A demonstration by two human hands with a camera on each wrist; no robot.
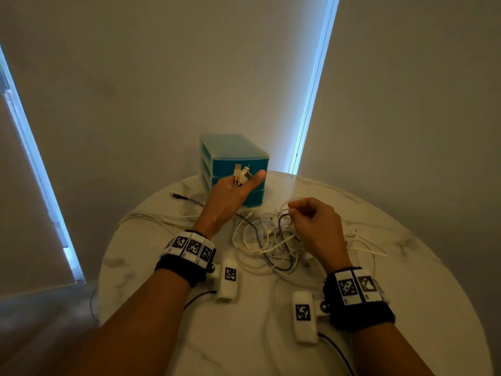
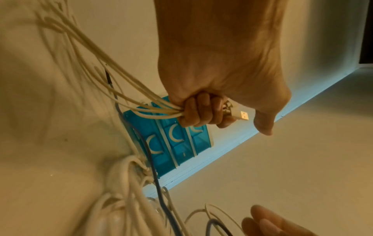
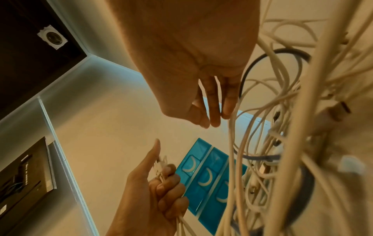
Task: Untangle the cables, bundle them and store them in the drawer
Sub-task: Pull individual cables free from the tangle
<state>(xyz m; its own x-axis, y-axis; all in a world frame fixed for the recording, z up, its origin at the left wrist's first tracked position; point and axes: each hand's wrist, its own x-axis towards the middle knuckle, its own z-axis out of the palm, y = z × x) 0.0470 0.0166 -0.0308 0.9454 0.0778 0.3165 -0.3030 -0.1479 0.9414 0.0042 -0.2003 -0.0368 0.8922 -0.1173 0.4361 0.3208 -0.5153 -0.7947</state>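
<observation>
1. Your left hand is clenched round several white plug ends, raised at 12 o'clock before the drawer unit.
2. Your right hand pinches a thin white strand above the tangle, which lies on the counter between both hands.
3. The gathered cords run from the left fist toward 8 o'clock; your right hand is nearer the knot.

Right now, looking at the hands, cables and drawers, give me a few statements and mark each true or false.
1. The left hand grips several white cables near their plugs. True.
2. The drawer unit has one drawer pulled open. False: all three fronts look closed.
3. The right hand rests flat on the table. False: it pinches a cable above the tangle.
4. A dark cable runs through the tangle. True.
</observation>
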